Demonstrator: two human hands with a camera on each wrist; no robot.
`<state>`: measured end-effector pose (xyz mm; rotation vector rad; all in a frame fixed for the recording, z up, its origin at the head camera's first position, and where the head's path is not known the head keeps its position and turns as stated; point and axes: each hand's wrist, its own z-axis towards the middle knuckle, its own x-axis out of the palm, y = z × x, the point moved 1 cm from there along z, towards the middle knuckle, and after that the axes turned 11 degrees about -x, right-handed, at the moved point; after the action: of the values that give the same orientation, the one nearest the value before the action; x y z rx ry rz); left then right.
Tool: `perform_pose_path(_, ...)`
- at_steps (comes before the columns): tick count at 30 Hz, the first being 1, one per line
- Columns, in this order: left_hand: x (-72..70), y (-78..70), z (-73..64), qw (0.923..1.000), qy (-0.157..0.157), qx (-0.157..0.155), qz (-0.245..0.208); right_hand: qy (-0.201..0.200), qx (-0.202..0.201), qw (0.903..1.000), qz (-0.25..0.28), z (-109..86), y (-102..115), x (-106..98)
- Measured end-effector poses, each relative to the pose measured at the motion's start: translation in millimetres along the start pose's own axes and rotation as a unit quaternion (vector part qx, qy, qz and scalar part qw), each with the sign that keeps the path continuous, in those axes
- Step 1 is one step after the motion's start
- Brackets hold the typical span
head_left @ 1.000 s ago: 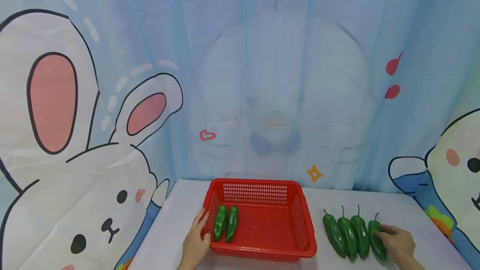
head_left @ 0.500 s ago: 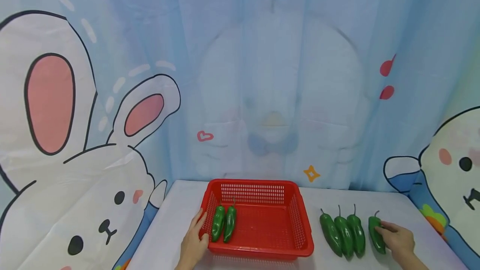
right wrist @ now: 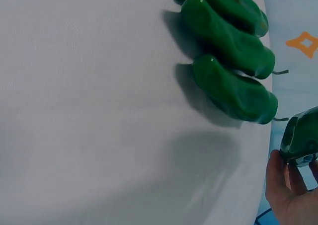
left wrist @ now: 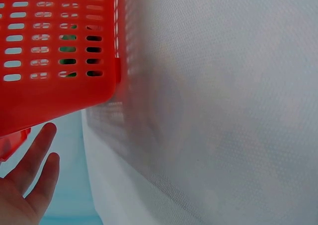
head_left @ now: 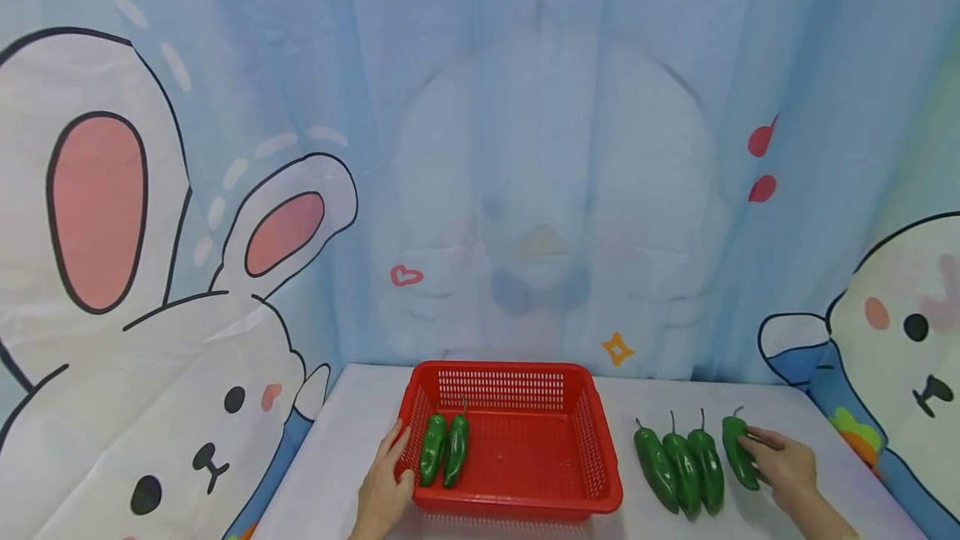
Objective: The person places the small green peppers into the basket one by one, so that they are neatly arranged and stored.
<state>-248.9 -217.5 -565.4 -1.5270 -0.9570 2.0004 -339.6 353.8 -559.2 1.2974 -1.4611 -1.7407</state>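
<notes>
My right hand (head_left: 783, 465) pinches a green chili pepper (head_left: 738, 450) by its right side. In the right wrist view that held pepper (right wrist: 303, 138) is up off the table, its shadow on the cloth below. Beside it, three more green chili peppers (head_left: 682, 469) lie in a row, stems pointing away. My left hand (head_left: 382, 482) is at the left side of a red plastic basket (head_left: 510, 515), fingers straight along the wall and rim. Two green chili peppers (head_left: 444, 450) lie side by side at the left inside the basket.
A white-covered table (head_left: 337, 440) carries everything. Behind it hangs a light blue curtain (head_left: 660, 190) with cartoon animals. The basket's perforated side wall (left wrist: 54, 51) stands between my left hand and the peppers inside.
The rightmost pepper has been taken from the row of loose peppers and lifted by my right hand, slightly away from me. The left hand stays at the basket. The head view shifts slightly.
</notes>
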Motion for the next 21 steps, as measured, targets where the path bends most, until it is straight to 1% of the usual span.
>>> perform_pose_path(5, 0.4, 0.7, -0.4, 1.0000, -0.004, 0.003, -0.002, 0.015, -0.005, 0.9995, 0.027, -5.7, 7.2, 3.1)
perform_pose_path(11, -1.5, -0.9, -1.1, 1.0000, -0.006, 0.000, -0.003, 0.029, -0.004, 0.9987, 0.041, -18.1, 23.6, 12.1)
perform_pose_path(17, -1.9, -1.4, -2.0, 0.9999, -0.015, 0.004, -0.003, 0.054, -0.034, 0.9968, 0.049, -27.7, 35.2, 18.5)
perform_pose_path(21, -1.9, -2.3, -2.5, 0.9998, -0.017, 0.011, -0.005, 0.073, -0.053, 0.9952, 0.038, -33.6, 43.0, 26.4)
